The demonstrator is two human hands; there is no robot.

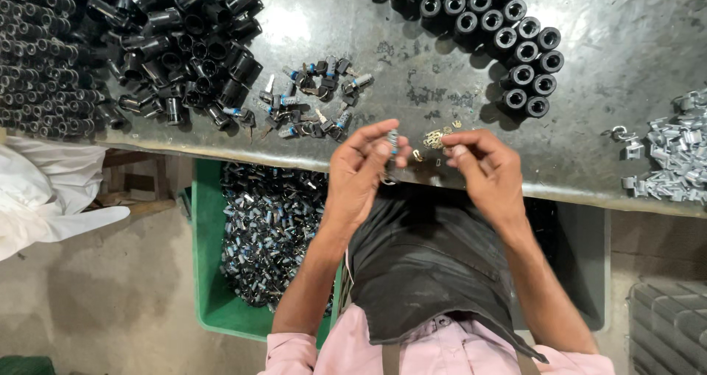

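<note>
Left hand (pixel 361 170) pinches a small lock cylinder (pixel 392 141) at the worktop's (pixel 589 161) near edge; right hand's (pixel 482 167) fingertips pressed together, seating a brass pin judged next.

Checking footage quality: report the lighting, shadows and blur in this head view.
Head view: even light, dull glare on the worn metal table; soft shadows beside the black cylinders; left hand and right hand slightly motion-blurred; straight edges bow near the corners.

Tiny part (pixel 392 141) blurred (maybe metal), black cylinders (pixel 44 51) cropped left
</note>
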